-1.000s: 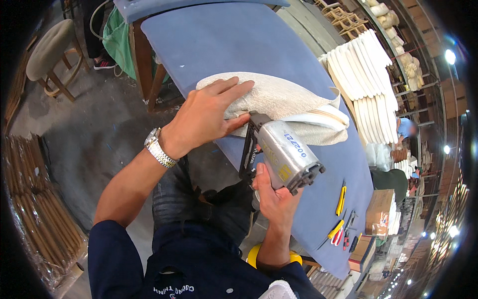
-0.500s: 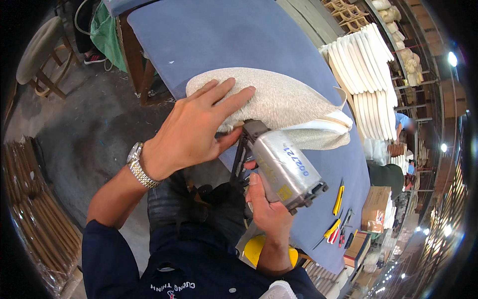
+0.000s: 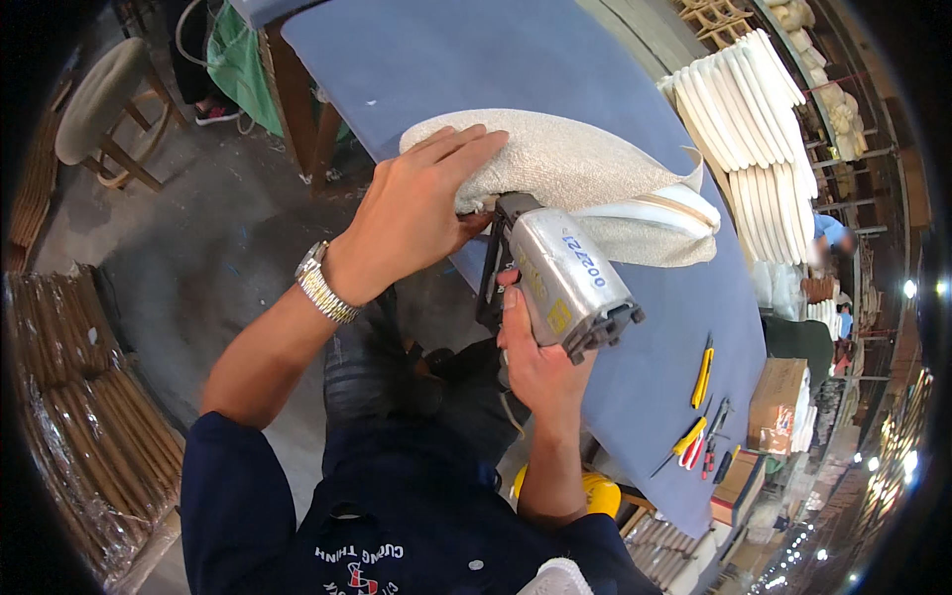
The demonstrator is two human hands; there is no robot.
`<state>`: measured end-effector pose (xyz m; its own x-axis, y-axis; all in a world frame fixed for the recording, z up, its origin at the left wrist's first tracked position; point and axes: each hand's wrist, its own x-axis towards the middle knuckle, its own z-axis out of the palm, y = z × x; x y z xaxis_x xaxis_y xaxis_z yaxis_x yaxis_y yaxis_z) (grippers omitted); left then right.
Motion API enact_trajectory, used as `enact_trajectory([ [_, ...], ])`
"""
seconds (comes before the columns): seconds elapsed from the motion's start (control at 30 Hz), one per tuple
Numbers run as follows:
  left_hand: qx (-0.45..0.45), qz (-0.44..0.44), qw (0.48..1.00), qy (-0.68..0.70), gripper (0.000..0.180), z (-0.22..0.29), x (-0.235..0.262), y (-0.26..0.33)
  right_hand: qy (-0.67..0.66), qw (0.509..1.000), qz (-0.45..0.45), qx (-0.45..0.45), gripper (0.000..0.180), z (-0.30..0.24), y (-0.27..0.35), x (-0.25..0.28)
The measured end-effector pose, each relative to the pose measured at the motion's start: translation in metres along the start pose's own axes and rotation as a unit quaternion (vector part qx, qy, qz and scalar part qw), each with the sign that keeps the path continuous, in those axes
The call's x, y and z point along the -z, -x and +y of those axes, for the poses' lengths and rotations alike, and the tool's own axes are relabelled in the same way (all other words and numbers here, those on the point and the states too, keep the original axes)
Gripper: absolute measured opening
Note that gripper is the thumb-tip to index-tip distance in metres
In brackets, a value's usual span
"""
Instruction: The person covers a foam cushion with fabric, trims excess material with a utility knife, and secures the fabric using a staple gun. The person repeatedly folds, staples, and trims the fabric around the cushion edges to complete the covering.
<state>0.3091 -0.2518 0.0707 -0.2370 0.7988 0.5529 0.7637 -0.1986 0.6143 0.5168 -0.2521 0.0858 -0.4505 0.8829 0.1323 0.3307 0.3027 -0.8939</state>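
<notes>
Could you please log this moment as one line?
Left hand: on pad | Right hand: holding staple gun, nose at pad edge | Blue table: yellow cutter

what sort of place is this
Most likely a furniture upholstery workshop. The right hand grips what looks like a pneumatic staple gun, white padded pieces stand packed in rows, and an upholstered stool stands on the floor.

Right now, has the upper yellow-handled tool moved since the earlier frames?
No: the upper yellow-handled tool holds its place on the blue tabletop, relative to its right edge.
</notes>
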Motion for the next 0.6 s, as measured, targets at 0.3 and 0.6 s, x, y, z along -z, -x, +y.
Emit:
enact_trajectory([
  [0.3,-0.038,0.009,0.998,-0.051,0.078,-0.001,-0.006,0.021,0.250,0.953,0.085,-0.151,0.042,0.032,0.054,0.150],
  [0.6,-0.008,-0.055,0.996,-0.071,0.117,-0.030,-0.028,0.071,0.415,0.886,0.207,-0.017,0.039,0.168,0.026,0.260],
])
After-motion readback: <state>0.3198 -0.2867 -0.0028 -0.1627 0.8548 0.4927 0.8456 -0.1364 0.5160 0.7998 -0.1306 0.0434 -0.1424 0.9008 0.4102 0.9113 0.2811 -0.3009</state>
